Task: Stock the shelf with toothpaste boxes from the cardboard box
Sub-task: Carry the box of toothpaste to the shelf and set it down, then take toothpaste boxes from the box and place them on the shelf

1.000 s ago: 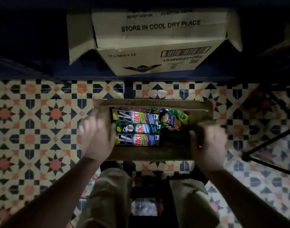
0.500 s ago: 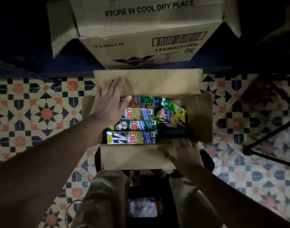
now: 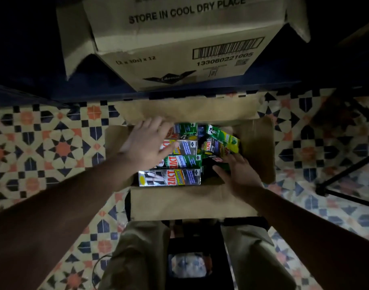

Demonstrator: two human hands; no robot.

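Both hands have moved since half a second ago: the left hand (image 3: 147, 146) has slid back over the near-left toothpaste boxes (image 3: 180, 162), and the right hand (image 3: 238, 174) has reached from the near flap into the open cardboard box (image 3: 254, 151) on the floor. Each hand is spread flat, fingers straight, gripping nothing, the right fingertips touching the tilted boxes on the right. To pick well, I judge, close on one loose top box before lifting toward the shelf (image 3: 74, 91).
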